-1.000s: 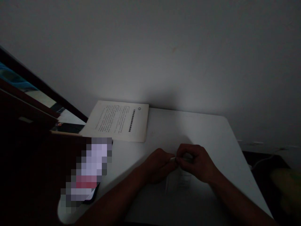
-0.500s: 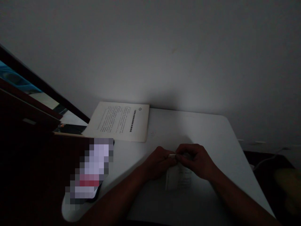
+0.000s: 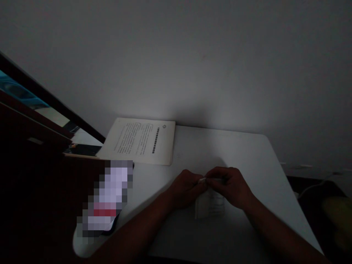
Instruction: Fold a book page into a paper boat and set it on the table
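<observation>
My left hand (image 3: 187, 189) and my right hand (image 3: 231, 185) meet above the table, fingertips almost touching. Between them is a small white strip-like piece (image 3: 202, 180), too small and dim to name. Left thumb and fingers pinch it from one side; the right thumb and forefinger close on its other end. Just below the hands, a pale flat rectangular packet or pad (image 3: 202, 208) with darker rows on its right half lies on the table, its upper part hidden by my fingers. Both forearms cast shadow over the near tabletop.
A white table (image 3: 233, 146) with rounded corners stands against a grey wall (image 3: 176, 66). A printed booklet (image 3: 137, 143) lies at its back left. Nearer, a phone (image 3: 112, 194) with a blurred-out screen rests at the left edge. A cable (image 3: 316, 187) runs beyond the right edge.
The right fingers have shifted slightly on the small white piece, which now looks a little tilted. The camera view has moved very slightly; the booklet and phone stay put.
</observation>
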The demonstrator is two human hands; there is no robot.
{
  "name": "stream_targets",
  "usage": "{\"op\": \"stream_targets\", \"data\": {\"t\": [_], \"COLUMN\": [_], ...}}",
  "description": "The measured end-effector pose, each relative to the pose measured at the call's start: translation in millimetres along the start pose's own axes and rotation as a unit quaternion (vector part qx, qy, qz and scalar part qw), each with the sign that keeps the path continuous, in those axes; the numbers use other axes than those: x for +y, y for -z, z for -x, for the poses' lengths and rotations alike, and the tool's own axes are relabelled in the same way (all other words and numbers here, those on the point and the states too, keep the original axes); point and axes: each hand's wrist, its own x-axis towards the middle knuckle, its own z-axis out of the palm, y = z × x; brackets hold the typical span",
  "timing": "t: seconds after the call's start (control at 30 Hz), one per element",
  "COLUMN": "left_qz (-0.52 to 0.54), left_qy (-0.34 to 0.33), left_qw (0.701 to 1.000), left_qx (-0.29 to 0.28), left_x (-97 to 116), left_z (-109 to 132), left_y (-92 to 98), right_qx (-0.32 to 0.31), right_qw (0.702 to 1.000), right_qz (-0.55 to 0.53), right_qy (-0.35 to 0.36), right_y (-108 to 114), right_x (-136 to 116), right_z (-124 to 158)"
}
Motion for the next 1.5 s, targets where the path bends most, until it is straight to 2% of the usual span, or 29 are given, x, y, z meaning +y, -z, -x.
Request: {"op": "stream_targets", "data": {"t": [0.2, 0.33, 0.6, 0.8, 0.9, 1.0, 1.07, 1.17, 1.33, 1.43, 1.5], "left_qz": [0.008, -0.004, 0.003, 0.066, 0.108, 0.137, 0.128, 0.086, 0.008, 0.01, 0.028], "left_qy": [0.006, -0.011, -0.012, 0.013, 0.028, 0.041, 0.039, 0.028, 0.01, 0.029, 0.041], "left_qw": [1.0, 1.0, 0.999, 0.995, 0.987, 0.982, 0.982, 0.988, 0.993, 0.991, 0.99], "left_qx": [0.0, -0.002, 0.03, 0.075, 0.112, 0.127, 0.13, 0.123, 0.118, 0.127, 0.135], "left_x": [-0.4, -0.2, -2.7, -3.8, -5.1, -7.1, -7.4, -6.0, -5.0, -5.7, -5.5], "left_z": [-0.6, -0.1, 0.8, -0.2, -0.5, 0.1, 0.4, 0.1, -1.3, -1.3, -1.3], "left_y": [0.6, -0.9, -2.4, 0.8, 3.0, 3.2, 2.4, 1.2, 0.5, -0.1, -0.6], "right_qx": [-0.005, 0.004, 0.035, 0.076, 0.059, 0.035, 0.041, 0.086, 0.186, 0.202, 0.194], "right_qw": [0.999, 1.0, 0.999, 0.992, 0.984, 0.977, 0.975, 0.978, 0.982, 0.978, 0.98], "right_qz": [-0.045, -0.022, -0.001, -0.1, -0.164, -0.203, -0.209, -0.186, -0.015, 0.047, 0.039], "right_qy": [-0.01, -0.01, 0.006, -0.001, -0.031, -0.054, -0.056, -0.039, -0.003, 0.018, 0.019], "right_y": [2.2, 1.9, 5.6, 10.1, 8.4, 4.5, 2.7, 2.1, 1.6, 1.6, 2.1], "right_x": [3.6, 0.5, 7.1, 11.0, 10.8, 8.9, 8.0, 8.2, 8.7, 7.9, 8.8], "right_z": [-2.2, -1.8, -3.9, -5.5, -5.8, -5.6, -5.3, -4.9, -3.0, -2.0, -1.9]}}
